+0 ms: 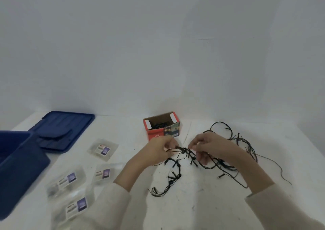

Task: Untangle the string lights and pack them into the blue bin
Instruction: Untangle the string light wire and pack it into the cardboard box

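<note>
Head view: the left hand [158, 150] and the right hand [209, 147] are held close together over the white table [193, 208], and the dark wire of the string lights [177, 168] is pinched in the curled fingertips of each. A knotted bunch of bulbs is stretched between the two hands and is trailed down onto the table at six o'clock of them. Further loops are spread at three o'clock of the right hand, with one thin end trailed toward four o'clock. At twelve o'clock of the left hand an open red cardboard box [161, 126] is stood, and more dark wire is seen inside it. Four clear packets [103, 149] with labels are laid at eight o'clock of the left hand. The blue bin [22, 166] is set at nine o'clock, cut by the left edge, and a blue lid [66, 129] is laid flat at ten o'clock, just behind it.
</note>
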`<state>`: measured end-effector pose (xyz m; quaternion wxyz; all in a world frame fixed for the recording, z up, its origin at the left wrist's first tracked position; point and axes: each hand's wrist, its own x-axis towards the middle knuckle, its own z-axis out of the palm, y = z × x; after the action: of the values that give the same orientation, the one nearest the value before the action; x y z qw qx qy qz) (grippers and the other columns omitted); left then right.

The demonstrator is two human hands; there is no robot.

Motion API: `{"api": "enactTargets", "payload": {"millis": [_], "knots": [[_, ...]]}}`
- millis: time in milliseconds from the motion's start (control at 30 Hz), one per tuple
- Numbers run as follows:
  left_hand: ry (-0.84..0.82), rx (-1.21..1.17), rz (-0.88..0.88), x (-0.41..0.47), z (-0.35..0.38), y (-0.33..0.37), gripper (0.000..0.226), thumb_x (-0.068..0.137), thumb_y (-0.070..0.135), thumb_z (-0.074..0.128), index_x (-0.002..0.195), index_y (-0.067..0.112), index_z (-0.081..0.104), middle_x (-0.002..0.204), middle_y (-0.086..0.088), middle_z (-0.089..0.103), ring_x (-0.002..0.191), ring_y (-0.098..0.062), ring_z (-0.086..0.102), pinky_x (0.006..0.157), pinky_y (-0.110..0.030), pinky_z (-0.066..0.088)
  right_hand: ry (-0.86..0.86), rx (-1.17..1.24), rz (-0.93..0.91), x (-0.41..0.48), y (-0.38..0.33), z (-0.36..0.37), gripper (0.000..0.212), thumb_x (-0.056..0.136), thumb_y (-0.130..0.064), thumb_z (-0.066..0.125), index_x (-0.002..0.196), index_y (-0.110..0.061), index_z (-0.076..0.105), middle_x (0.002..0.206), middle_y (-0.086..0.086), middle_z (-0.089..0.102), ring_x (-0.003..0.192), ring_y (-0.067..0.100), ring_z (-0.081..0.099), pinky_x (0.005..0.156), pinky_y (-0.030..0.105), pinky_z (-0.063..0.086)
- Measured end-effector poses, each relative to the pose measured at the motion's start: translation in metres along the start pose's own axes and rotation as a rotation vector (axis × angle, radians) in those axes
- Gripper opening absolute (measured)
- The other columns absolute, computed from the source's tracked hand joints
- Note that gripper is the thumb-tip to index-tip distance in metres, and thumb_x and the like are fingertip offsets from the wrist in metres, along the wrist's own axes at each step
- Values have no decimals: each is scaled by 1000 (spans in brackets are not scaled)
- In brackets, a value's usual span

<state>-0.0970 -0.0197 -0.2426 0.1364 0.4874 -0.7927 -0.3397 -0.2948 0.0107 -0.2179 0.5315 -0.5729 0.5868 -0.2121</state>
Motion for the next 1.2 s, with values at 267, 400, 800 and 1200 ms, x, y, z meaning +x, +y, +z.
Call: {"api": "enactTargets", "payload": {"millis": [267,400,800,1200], "knots": [[-183,311,-19,-5,8,11,24,82,34,68,92,12,63,93,0,59,81,-14,53,70,-24,43,157,-265,114,11,4,-12,17,94,-1,41,89,3,58,64,11,66,43,15,63,43,20,50],[-390,491,-215,-9,29,-1,35,77,43,69,90,12,60,92,-4,61,77,-19,52,62,-26,38,246,-188,69,11,2,-15,18,94,-5,41,85,-6,56,62,10,65,39,15,59,42,20,45],[-105,50,-18,10,-71,39,29,89,30,59,78,4,57,70,-3,55,61,-15,45,58,-24,34,289,226,-296,-29,-64,-52,17,94,-13,50,87,-7,64,60,3,58,47,12,46,44,20,37],[-346,-590,-47,34,-135,138,31,98,32,38,92,12,60,72,-1,64,58,-8,35,49,-16,31,202,-32,-379,-55,-147,-73,18,88,-14,58,77,-11,72,48,-2,50,46,11,41,48,21,33]]}}
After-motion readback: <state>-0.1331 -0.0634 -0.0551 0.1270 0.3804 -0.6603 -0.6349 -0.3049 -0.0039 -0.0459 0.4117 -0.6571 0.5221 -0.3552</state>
